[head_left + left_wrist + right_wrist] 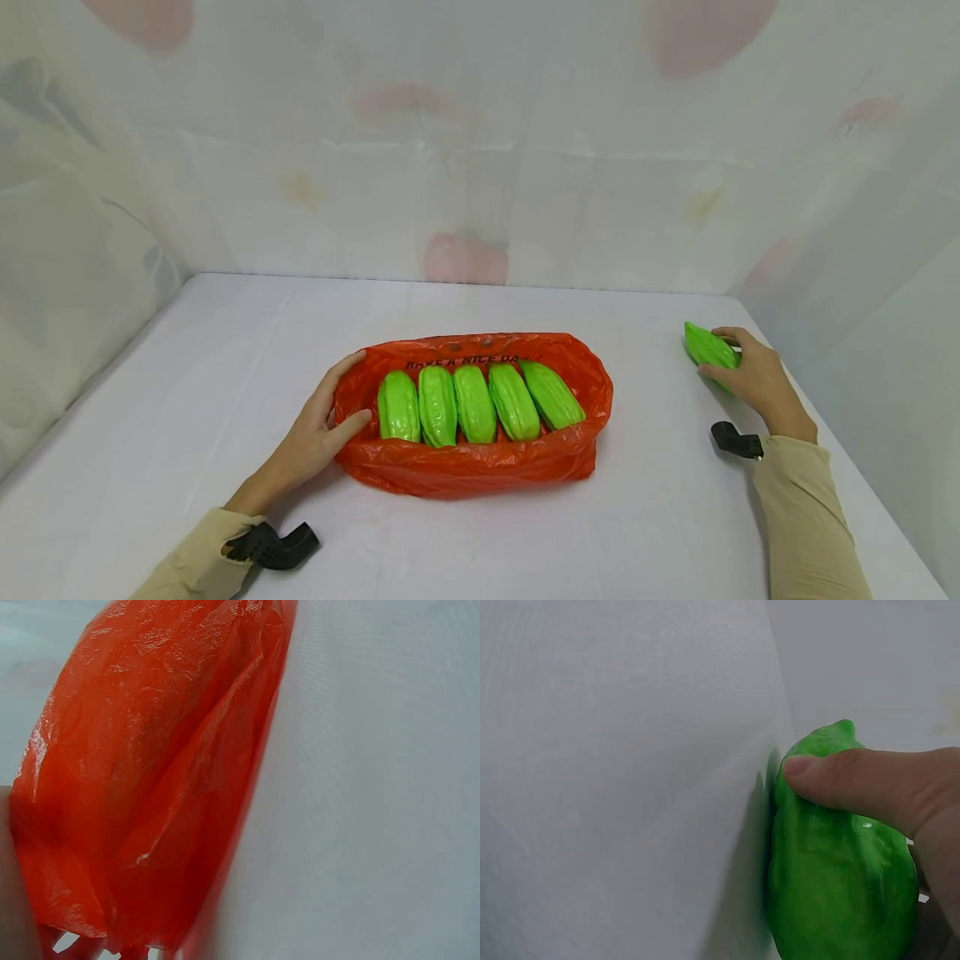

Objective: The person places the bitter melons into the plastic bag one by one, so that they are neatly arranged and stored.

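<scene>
A red plastic bag [465, 471] lies with its mouth spread wide at the middle of the table, several ridged green gourds [476, 404] lined up in it. My left hand [318, 425] holds the bag's left rim, the thumb over the edge and the fingers along the back left corner. The left wrist view is filled by the bag's creased side [150, 772]. Far to the right, my right hand [750, 367] grips another ridged green gourd [840, 885] with a pointed tip. The thumb [855, 776] presses across its near end, low over the white tabletop.
The white-covered table [645, 517] has its right edge close beside the right forearm. Pale patterned sheeting [562, 192] hangs behind the table and on both sides. A black wrist mount [273, 546] sits on the left sleeve, another [737, 440] on the right.
</scene>
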`<state>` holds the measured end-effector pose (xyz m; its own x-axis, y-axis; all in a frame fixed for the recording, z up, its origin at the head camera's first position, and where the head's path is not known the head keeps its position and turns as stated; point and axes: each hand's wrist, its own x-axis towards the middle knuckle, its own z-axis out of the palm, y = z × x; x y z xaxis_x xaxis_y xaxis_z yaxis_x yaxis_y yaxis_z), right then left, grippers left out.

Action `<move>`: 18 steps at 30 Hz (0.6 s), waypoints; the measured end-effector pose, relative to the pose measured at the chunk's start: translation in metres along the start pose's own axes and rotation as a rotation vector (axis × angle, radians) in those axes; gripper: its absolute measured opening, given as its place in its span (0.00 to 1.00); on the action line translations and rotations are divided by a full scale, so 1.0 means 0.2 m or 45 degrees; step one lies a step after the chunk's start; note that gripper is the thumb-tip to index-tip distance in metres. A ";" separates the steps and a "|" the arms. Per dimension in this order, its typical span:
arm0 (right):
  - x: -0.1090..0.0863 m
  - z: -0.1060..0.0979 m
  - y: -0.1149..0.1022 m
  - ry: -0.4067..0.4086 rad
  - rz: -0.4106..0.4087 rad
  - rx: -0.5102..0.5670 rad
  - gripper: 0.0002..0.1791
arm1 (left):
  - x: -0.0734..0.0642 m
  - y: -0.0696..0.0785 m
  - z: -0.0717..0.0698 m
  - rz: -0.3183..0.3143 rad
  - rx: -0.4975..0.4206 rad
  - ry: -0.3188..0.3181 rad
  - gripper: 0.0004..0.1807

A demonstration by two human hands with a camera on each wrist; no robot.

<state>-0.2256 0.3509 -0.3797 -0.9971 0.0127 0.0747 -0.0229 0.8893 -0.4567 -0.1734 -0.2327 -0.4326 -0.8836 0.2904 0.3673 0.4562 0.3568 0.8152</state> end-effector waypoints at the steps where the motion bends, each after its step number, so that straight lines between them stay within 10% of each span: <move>1: 0.00 0.00 0.00 0.001 -0.001 -0.004 0.39 | 0.00 0.00 0.00 -0.001 0.000 -0.001 0.40; 18: 0.02 0.01 -0.05 0.049 -0.092 -0.013 0.38 | 0.00 0.00 0.00 -0.003 0.001 0.000 0.40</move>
<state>-0.2296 0.3406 -0.3766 -0.9894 -0.0341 0.1409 -0.0934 0.8932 -0.4398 -0.1733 -0.2331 -0.4329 -0.8847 0.2895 0.3653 0.4541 0.3584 0.8157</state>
